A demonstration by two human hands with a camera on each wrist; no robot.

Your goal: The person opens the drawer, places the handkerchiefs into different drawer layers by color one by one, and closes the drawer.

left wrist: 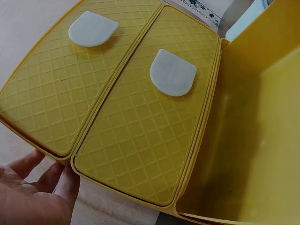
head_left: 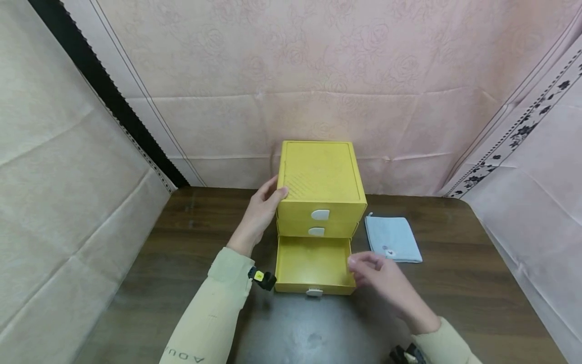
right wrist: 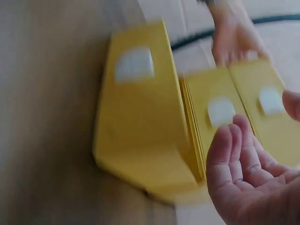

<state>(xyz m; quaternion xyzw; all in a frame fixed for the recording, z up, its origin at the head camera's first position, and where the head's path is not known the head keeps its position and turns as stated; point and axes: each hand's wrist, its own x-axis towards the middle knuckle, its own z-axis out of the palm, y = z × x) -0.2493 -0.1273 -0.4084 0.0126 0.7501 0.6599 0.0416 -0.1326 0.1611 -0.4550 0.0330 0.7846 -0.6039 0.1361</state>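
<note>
A yellow three-drawer storage box (head_left: pixel 322 172) stands at the back of the table, with white tab handles on its drawer fronts. Its bottom drawer (head_left: pixel 313 260) is pulled out, and the inside that shows holds nothing. The two upper drawers (left wrist: pixel 140 122) are closed. My left hand (head_left: pixel 261 212) rests against the box's left side, thumb by the top edge; in the left wrist view its fingers touch the side wall. Beside the pulled-out drawer's right edge is my right hand (head_left: pixel 377 278), its fingers loosely bent and holding nothing. The right wrist view is blurred.
A folded light blue cloth (head_left: pixel 393 239) with a small loop lies on the table right of the box. The brown wooden table (head_left: pixel 191 273) is bordered by pale patterned cloth (head_left: pixel 318 65) at the back and both sides.
</note>
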